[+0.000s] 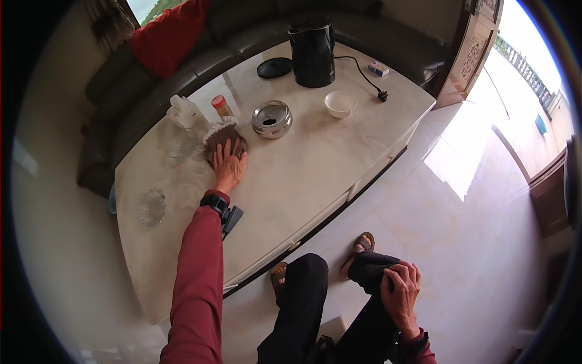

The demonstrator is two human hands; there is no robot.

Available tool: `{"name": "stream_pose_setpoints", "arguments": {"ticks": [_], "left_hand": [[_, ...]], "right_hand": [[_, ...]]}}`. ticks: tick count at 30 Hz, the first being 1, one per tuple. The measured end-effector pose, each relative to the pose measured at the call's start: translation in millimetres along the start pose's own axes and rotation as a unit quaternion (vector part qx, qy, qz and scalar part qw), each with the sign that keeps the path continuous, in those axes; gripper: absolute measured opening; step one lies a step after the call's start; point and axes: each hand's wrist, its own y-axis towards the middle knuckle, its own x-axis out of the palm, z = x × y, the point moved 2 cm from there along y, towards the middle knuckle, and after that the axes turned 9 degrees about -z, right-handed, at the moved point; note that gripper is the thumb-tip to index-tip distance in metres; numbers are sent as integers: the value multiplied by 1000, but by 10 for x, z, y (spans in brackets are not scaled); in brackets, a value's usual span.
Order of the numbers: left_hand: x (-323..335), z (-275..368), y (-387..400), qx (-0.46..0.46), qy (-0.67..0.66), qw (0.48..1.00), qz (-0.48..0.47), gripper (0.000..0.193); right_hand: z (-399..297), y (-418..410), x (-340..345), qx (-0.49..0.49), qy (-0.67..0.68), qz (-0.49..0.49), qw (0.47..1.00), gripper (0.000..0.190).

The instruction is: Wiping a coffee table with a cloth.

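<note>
My left hand lies over a bunched brown cloth with a white frilled edge, holding it against the pale marble-look coffee table. Close beyond the cloth stands a small jar with a red lid. A round stainless-steel ashtray is to its right. Left of the cloth, a clear glass dish and a white plastic packet are close by. My right hand rests on my right knee, fingers bent over the dark trousers, holding no object.
A black electric kettle, its round base and plug are at the back. Also on the table are a white bowl, a small box and another glass dish. A dark leather sofa curves behind.
</note>
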Motion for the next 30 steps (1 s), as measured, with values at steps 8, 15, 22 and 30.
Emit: {"name": "stream_pose_setpoints", "arguments": {"ticks": [8,15,22,30], "left_hand": [[-313,-165,-1544,-46,20,998,-45,61],[-542,123,-2764,-40,16,996,-74,63],[-322,1228,-2189,53,1,998,-45,66],[-43,2184,-1149,165,-17,986,29,68]], "right_hand": [[104,-141,0,2,11,29,1000,13],[160,-155,45,-15,16,33,999,15],[239,-161,69,-28,2,42,999,11],[133,-133,117,-33,6,46,998,10]]}}
